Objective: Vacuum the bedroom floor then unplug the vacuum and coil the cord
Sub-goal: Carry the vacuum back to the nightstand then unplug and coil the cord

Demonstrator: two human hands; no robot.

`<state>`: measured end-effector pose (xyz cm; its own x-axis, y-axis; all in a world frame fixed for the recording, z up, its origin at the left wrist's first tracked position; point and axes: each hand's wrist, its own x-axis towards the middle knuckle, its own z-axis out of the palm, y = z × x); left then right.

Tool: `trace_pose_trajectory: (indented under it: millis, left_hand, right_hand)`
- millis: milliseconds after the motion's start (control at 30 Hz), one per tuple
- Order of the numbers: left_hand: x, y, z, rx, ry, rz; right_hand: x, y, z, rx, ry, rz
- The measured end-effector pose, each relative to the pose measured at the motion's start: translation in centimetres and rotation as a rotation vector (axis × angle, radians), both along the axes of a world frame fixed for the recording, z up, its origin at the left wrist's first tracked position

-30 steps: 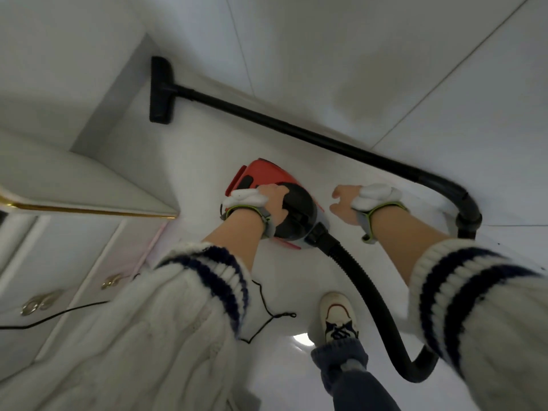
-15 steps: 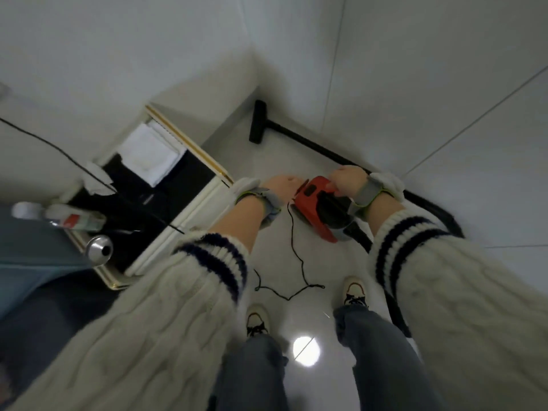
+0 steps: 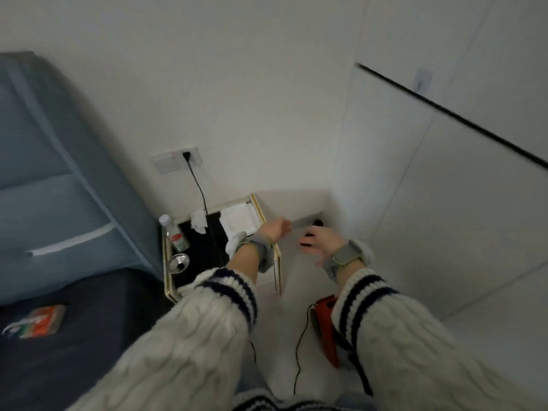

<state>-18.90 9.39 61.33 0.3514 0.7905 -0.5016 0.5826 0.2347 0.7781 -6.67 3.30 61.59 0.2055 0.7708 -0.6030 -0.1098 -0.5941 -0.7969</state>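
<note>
Above bedside table [image 3: 278, 264], left hand [image 3: 274, 229] and right hand [image 3: 321, 243] were spread, empty; black plug [image 3: 186, 156] remained in wall socket [image 3: 177, 160], red vacuum body [image 3: 325, 324] parked below, likely pending unplugging.

Empty hands above red vacuum [image 3: 326, 327]

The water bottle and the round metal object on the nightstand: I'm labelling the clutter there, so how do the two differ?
The water bottle is clear plastic with a white cap and a red label; the round metal object is shiny silver. The bottle is tall and narrow, the metal object low and round. The bottle sits nearer the wall, the metal object nearer the viewer. Both rest on the nightstand along its edge beside the bed.
</note>
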Motion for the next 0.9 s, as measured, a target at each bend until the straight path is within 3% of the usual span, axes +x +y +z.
trace_pose_trajectory:
  millis: [233, 433, 567, 667, 800, 900]
  left_hand:
    - [-7.3, 5.3, 0.8, -0.074, -0.14, 0.338]
    - [-13.3, 14.9, 0.0, -0.091, -0.15, 0.36]
    - [-16.7, 22.0, -0.6, -0.127, -0.154, 0.408]
    - [-18.3, 26.2, -1.8, -0.138, -0.087, 0.385]
    - [-20.2, 34.7, -3.8, -0.013, 0.075, 0.326]
    - [-20.8, 40.2, -6.4, 0.038, 0.153, 0.317]
  right_hand:
    - [-6.0, 7.1, 2.3, 0.012, 0.008, 0.139]
    - [-13.0, 16.9, 2.7, -0.005, 0.098, 0.172]
    - [-16.3, 24.3, 3.1, -0.011, 0.06, 0.184]
    - [-18.3, 29.2, 1.9, -0.006, 0.025, 0.176]
    - [-21.4, 38.1, -1.3, 0.006, -0.058, 0.156]
    - [-22.8, 43.4, -4.5, -0.016, -0.205, 0.176]
